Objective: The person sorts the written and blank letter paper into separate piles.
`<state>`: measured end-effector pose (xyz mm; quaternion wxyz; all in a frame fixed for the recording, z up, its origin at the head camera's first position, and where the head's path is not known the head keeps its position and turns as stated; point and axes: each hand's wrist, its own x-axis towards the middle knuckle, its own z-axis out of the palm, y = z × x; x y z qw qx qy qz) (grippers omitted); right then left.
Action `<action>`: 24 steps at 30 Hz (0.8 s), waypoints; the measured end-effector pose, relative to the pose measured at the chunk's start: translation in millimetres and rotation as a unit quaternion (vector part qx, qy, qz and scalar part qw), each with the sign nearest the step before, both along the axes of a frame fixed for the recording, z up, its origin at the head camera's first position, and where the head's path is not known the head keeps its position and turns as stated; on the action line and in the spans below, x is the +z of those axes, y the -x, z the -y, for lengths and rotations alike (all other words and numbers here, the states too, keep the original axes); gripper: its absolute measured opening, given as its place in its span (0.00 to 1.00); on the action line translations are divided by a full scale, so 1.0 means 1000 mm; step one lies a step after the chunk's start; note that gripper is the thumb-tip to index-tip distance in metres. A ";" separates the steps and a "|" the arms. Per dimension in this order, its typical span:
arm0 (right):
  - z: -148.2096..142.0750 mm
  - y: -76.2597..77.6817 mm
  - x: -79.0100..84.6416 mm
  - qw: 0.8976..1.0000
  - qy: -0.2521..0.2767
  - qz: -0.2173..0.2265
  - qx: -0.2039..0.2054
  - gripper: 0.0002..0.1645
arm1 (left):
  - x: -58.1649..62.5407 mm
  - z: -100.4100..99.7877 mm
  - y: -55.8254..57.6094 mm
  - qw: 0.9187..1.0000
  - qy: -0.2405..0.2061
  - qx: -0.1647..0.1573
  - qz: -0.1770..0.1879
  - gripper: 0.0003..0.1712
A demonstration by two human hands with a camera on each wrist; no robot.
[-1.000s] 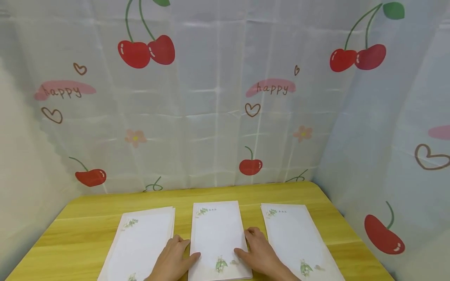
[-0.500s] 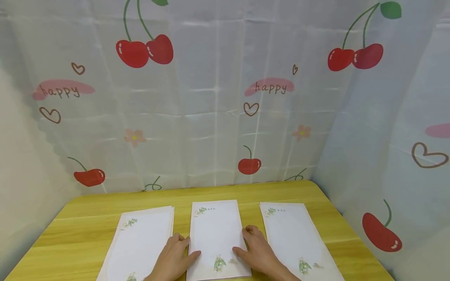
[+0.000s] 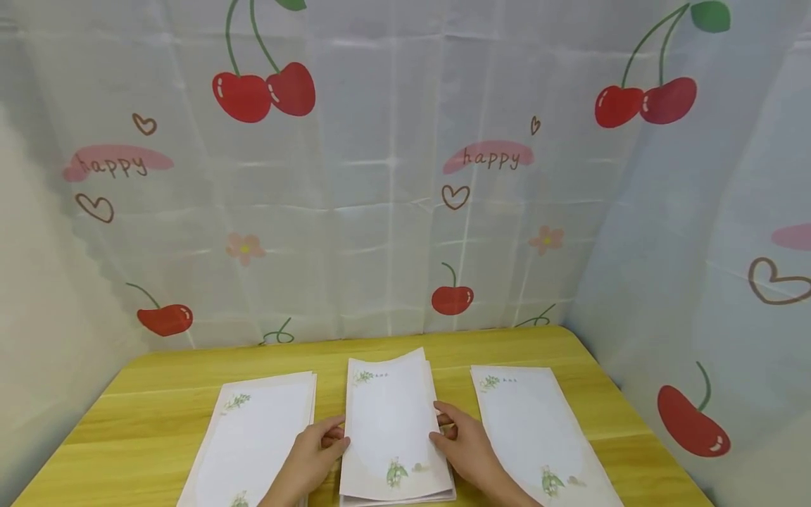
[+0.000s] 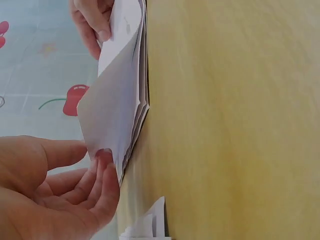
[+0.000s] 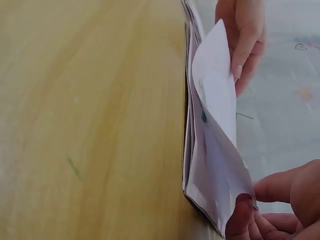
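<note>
My left hand (image 3: 310, 454) and right hand (image 3: 467, 449) pinch the side edges of a letter paper sheet (image 3: 393, 415) printed with green leaves. This sheet is raised off the middle paper stack (image 3: 405, 502), which shows at its right and lower edges. Seen from the left wrist, the sheet (image 4: 110, 105) bows upward, its edge between my left thumb and fingers (image 4: 107, 180). The right wrist view has the sheet's opposite edge pinched by my right hand (image 5: 280, 210), above several layered sheets (image 5: 189, 160).
A left stack of the same paper (image 3: 260, 436) and a right stack (image 3: 532, 429) lie on either side on the yellow wood-grain table (image 3: 101, 429). A white curtain with printed cherries (image 3: 380, 211) hangs behind the table's far edge.
The top sheet of the middle stack has come up off the sheets below. My thumbs have moved from its face to its side edges, and both hands now pinch it.
</note>
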<state>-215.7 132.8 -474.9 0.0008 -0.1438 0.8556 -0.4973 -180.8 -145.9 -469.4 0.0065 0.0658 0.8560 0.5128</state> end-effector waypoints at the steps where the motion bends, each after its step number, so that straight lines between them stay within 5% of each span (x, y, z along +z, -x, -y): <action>1: 0.000 0.000 0.000 1.000 0.011 0.001 0.000 0.30 | 0.000 0.000 0.001 1.000 -0.007 0.000 0.004 0.26; 11: -0.011 0.003 -0.002 0.999 0.039 -0.027 -0.023 0.28 | 0.001 -0.004 0.003 0.998 -0.055 0.010 -0.010 0.25; 24: -0.041 0.003 0.000 0.995 0.012 0.000 -0.104 0.27 | -0.001 -0.045 0.013 0.994 -0.099 -0.040 -0.016 0.26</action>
